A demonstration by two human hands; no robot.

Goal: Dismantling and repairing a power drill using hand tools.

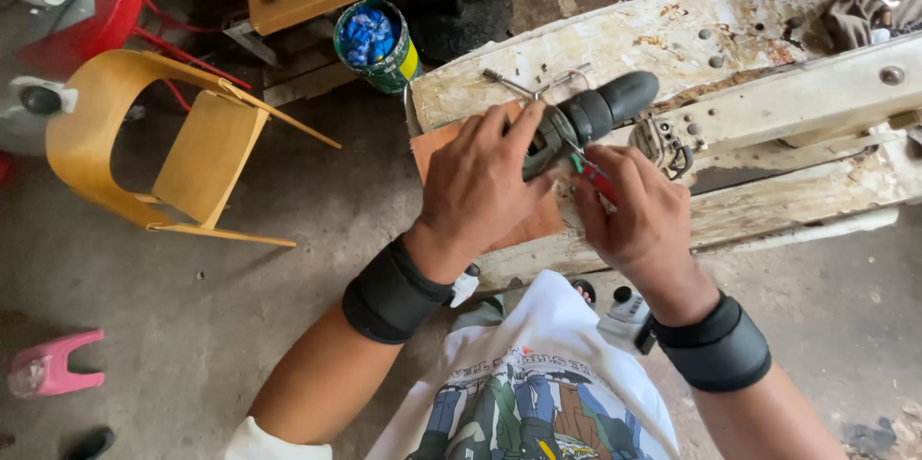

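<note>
1. A worn white workbench [749, 9] is bearing the work, and a curved plywood chair [173, 148] is lying tipped on the floor well to its left.
2. A dark power drill [591, 117] is lying on the bench, handle pointing right.
3. The left hand [477, 181] is wrapping its fingers over the drill's front.
4. The right hand [634, 205] is pinching a small red tool [595, 177] just beside the drill.

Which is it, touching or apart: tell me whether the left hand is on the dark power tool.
Touching. The head view shows the left hand laid over the dark power tool, fingers wrapped on its body.
</note>
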